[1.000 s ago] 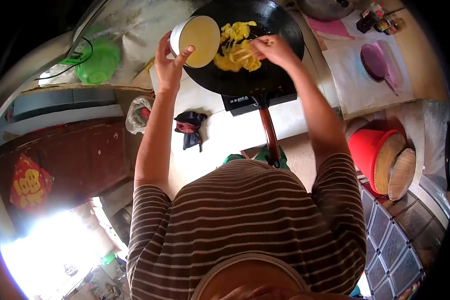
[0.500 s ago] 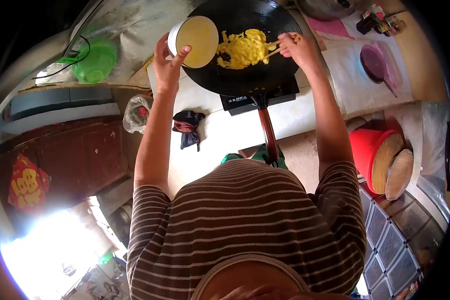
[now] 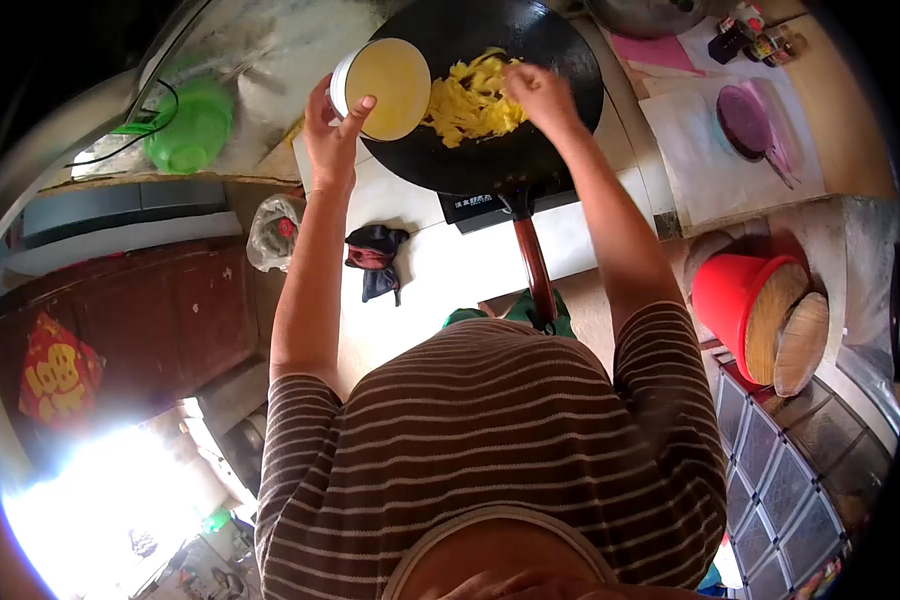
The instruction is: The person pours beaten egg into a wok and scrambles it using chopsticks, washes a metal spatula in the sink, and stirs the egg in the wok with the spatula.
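My left hand [image 3: 332,140] is closed on the rim of a white bowl [image 3: 388,90], tilted beside the wok's left edge, its inside coated yellow. Scrambled egg [image 3: 465,108] lies in soft pieces in the middle of a black wok [image 3: 440,172]. Over the egg's right side, my right hand [image 3: 540,95] is closed and a little blurred. The chopsticks it grips are mostly hidden behind the fingers now. Under the wok is a black cooktop [image 3: 475,208], and the wok's brown handle [image 3: 535,265] points towards my body.
A green basin [image 3: 192,125] stands at the left. Dark cloth [image 3: 375,255] lies on the white counter near a plastic bag [image 3: 273,232]. To the right are a purple strainer-like utensil [image 3: 745,120], small bottles [image 3: 770,48], a pot lid [image 3: 650,12] and a red bucket [image 3: 730,305] on the floor.
My right hand has moved left across the wok with the chopsticks. The egg is more broken up and spread to the left. My left hand and the bowl have shifted only slightly.
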`<state>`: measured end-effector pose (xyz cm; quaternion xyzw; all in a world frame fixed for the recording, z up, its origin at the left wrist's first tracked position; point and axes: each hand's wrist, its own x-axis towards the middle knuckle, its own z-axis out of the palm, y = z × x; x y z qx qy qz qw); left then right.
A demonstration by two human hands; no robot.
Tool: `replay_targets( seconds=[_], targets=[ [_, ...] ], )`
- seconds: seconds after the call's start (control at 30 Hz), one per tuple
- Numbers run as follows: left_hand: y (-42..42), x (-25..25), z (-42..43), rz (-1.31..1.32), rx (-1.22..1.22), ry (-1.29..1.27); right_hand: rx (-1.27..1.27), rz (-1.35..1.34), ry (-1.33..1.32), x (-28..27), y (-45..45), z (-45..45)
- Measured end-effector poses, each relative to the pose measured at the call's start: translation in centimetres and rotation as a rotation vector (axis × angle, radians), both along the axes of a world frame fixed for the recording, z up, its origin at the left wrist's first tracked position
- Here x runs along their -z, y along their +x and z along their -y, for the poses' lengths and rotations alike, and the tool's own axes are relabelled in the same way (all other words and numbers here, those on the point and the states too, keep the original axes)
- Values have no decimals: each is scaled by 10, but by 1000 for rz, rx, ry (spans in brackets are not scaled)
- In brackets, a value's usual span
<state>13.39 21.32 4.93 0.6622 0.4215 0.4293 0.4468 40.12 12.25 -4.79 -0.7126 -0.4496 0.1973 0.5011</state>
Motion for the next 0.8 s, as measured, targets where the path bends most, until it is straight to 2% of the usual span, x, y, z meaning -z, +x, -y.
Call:
replay_targets(
  seconds=[0.03,0.1,0.17,0.23,0.3,0.37,0.43,0.5,0.63,0.8],
  targets=[
    [0,-2,-2,-2,3,5,-147,-236,-21,19,-6,-7],
    [-2,-3,-3,-32,7,12,-272,-559,-52,2,-5,5],
    [-4,-2,-6,-16,16,10,-178,-407,-136,-25,13,22],
    [-4,-1,-7,7,29,9,-7,-12,-175,-29,23,21],
    [-2,-1,-10,8,15,5,60,64,-5,-7,7,14],
    [0,-2,-11,-22,12,34,-53,-61,94,24,-15,1],
    [-1,4,-14,-52,5,54,-138,-460,112,-7,-27,20],
    [-3,10,-23,-215,4,185,-87,-531,118,-22,-17,32],
    [-3,14,-24,-296,4,196,68,-443,262,-34,13,51],
    [1,13,-18,-455,-30,291,125,-427,124,-43,22,60]
  ],
)
